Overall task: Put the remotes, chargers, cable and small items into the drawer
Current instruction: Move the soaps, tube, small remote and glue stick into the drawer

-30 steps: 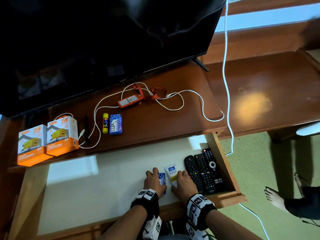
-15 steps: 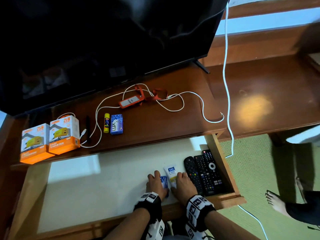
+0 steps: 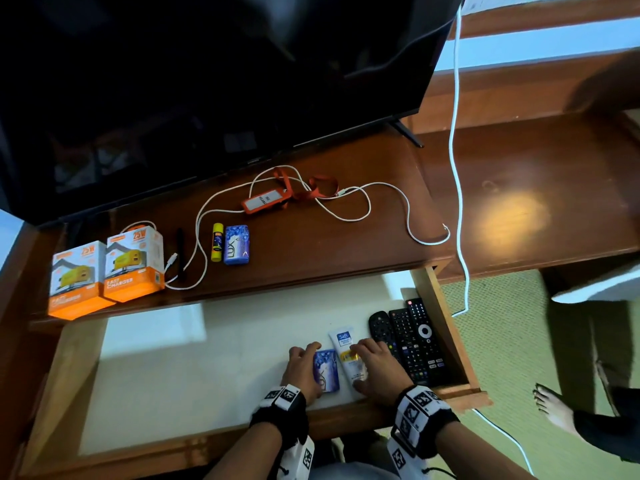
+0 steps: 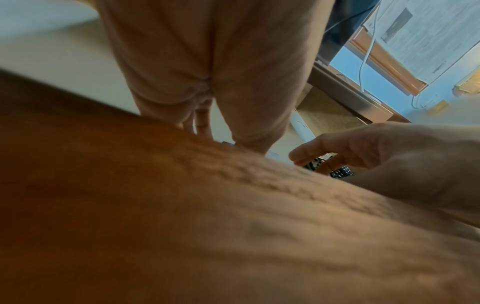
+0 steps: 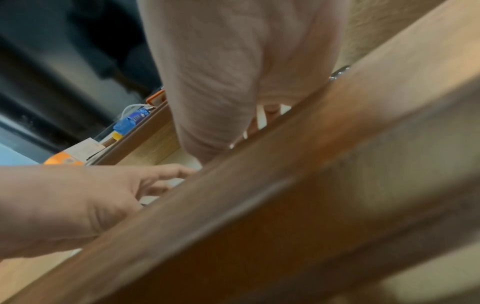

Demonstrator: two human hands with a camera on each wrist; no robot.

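Observation:
The open drawer [image 3: 194, 368] has a white liner. Three black remotes [image 3: 414, 341] lie side by side at its right end. Left of them lie a white tube [image 3: 343, 341] and a blue packet [image 3: 327, 370]. My left hand [image 3: 300, 367] rests with relaxed fingers against the packet's left edge. My right hand [image 3: 375, 367] lies with loose fingers over the tube's right side, beside the remotes. On the desk above stand two orange charger boxes [image 3: 107, 271], a white cable [image 3: 349, 204], an orange card holder [image 3: 265, 201], a black pen [image 3: 180, 252], a yellow glue stick [image 3: 217, 242] and a blue soap packet [image 3: 236, 244].
A large black TV [image 3: 207, 81] stands at the back of the desk, overhanging it. A second white cable [image 3: 457, 168] hangs from the TV down past the drawer's right wall [image 3: 445, 320] to the green carpet. A person's bare foot [image 3: 554, 408] is at the right.
Both hands have eased back toward the drawer's front edge. The blue packet shows more fully beside my left hand. The tube and packet stay where they lay.

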